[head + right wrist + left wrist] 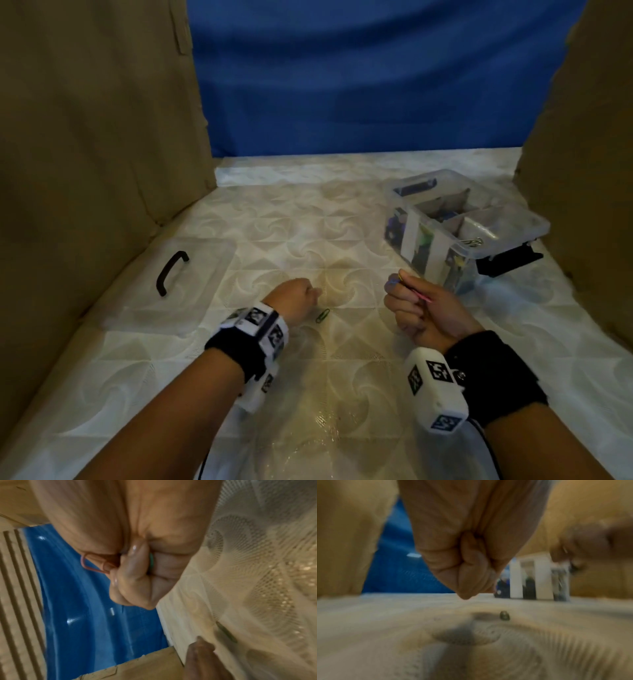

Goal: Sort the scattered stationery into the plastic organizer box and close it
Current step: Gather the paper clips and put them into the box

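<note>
We see both forearms entering from the near edge of the patterned table cover (342,219), with open surface between and ahead of them. Left hand (297,298) hovers low, fingers curled together on nothing we can make out; a green paper clip (322,315) lies flat just beside it, blurred in the left wrist view. Right hand (416,308) is raised, fingers clamped on several paper clips (96,564), one pink and one green showing; the rest are hidden in the fist. The clear lid (178,284), black handle up, lies flat at left against the cardboard wall (85,137). The organizer box (462,233) stands open far right, contents indistinct, close to the right wall.
</note>
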`<state>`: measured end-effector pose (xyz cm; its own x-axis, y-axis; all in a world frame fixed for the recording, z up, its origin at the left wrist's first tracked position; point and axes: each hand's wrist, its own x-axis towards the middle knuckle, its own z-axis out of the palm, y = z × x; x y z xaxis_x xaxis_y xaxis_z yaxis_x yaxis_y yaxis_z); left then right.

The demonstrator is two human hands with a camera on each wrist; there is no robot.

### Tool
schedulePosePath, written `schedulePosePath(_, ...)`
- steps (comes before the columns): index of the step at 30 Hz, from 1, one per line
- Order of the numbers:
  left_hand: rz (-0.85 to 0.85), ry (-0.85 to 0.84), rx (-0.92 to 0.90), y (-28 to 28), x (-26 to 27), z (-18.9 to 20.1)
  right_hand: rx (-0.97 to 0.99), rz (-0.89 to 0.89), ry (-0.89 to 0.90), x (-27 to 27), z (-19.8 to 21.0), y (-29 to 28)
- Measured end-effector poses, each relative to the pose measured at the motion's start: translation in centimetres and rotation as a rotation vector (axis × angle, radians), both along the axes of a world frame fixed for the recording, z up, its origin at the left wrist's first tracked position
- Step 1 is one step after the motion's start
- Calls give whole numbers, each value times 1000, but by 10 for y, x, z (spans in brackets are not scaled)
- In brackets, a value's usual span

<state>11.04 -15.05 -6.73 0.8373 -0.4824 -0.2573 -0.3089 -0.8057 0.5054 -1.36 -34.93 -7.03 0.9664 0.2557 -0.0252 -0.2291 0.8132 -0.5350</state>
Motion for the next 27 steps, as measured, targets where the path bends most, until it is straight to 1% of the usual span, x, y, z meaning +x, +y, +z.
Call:
schedulePosePath(1, -47, -70, 89, -3, -3, -1, -10, -2, 5, 1, 6, 0)
schedulePosePath(2, -72, -83, 135, -6, -5, -1, -72, -36, 12, 1, 15, -2)
schedulePosePath(3, -89, -78, 170, -9, -8, -2, -183, -120, 25, 1, 27, -4)
schedulePosePath(6, -130, -74, 274, -15, -10, -6, -543, -446, 70, 5, 73, -24)
schedulePosePath(7, -136, -79, 298, -16, -8, -8, -714, -554, 97, 8, 84, -39)
schedulePosePath(8, -140, -81, 310, -16, -5, -9, -984, -659, 141, 12, 95, -52)
schedulePosePath(9, -141, -79, 306, -16, -3, -9, -1331, -732, 213, 17, 100, -73)
schedulePosePath(10, -145, -72, 305, -17, -1, -9, -1680, -747, 302, 21, 107, -89)
schedulePosePath(11, -150, -64, 306, -17, 1, -8, -1941, -706, 392, 28, 112, -107)
schedulePosePath(12, -155, -58, 304, -18, 2, -7, -2128, -595, 483, 32, 117, -118)
schedulePosePath(13, -158, -45, 304, -18, 4, -6, -2225, -456, 558, 37, 118, -127)
schedulePosePath(14, -154, -37, 305, -18, 5, -6, -2297, -316, 617, 38, 119, -133)
schedulePosePath(15, -145, -27, 309, -19, 6, -6, -2381, -207, 632, 46, 112, -148)
schedulePosePath(16, -142, -23, 314, -19, 7, -6, -2465, -123, 622, 56, 104, -172)
schedulePosePath(17, -143, -24, 323, -19, 7, -6, -2560, -45, 605, 73, 86, -208)
schedulePosePath(18, -152, -39, 335, -19, 7, -7, -2625, 16, 615, 94, 65, -249)
schedulePosePath(19, -162, -58, 347, -19, 7, -7, -2669, 33, 589, 118, 41, -295)
schedulePosePath(20, -170, -74, 354, -19, 6, -7, -2663, 76, 575, 130, 35, -312)
schedulePosePath(21, -175, -76, 352, -19, 6, -8, -2664, 45, 548, 144, 24, -330)
schedulePosePath(22, -179, -69, 342, -18, 6, -10, -2664, 31, 586, 142, 31, -319)
schedulePosePath(23, -179, -62, 330, -18, 7, -12, -2657, -2, 584, 125, 44, -291)
schedulePosePath(24, -176, -60, 319, -17, 7, -13, -2652, -33, 673, 110, 58, -263)
schedulePosePath(25, -174, -60, 309, -17, 7, -13, -2625, -101, 690, 107, 56, -261)
schedulePosePath(26, -181, -59, 303, -16, 7, -12, -2588, -176, 655, 94, 66, -242)
schedulePosePath(27, -195, -56, 304, -16, 6, -12, -2572, -238, 656, 78, 77, -218)
